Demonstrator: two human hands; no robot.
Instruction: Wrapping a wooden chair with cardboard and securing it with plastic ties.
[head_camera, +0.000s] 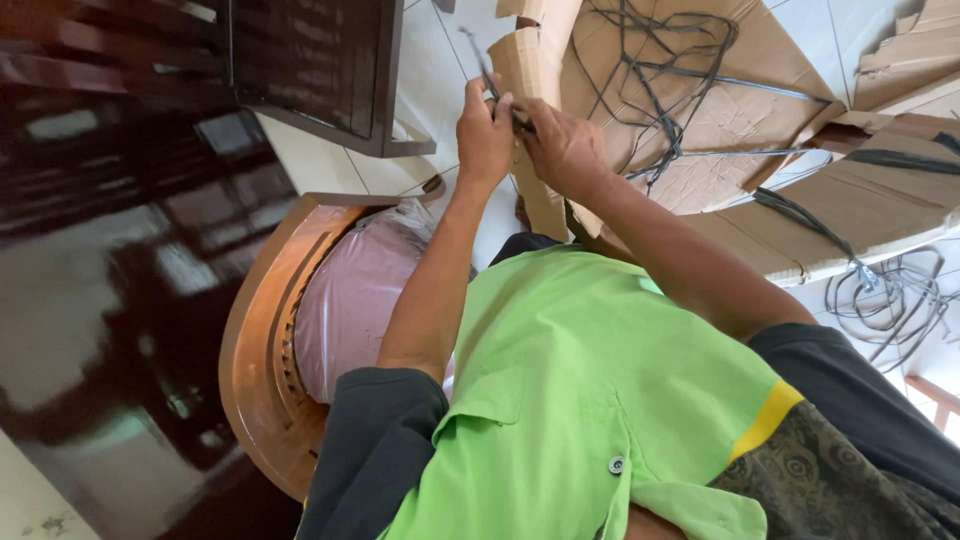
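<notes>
Left hand and right hand were both clenched on a dark strap at the edge of a folded brown cardboard strip. Flattened brown cardboard lay beyond on the white tile floor, with loose black straps across it. Plastic-wrapped pink cushion sat in a wooden chair frame below the left arm.

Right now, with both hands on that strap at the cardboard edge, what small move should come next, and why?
Probably pull the black strap free of the cardboard edge. Left hand and right hand pinch it together there, and it looks loose above them.
</notes>
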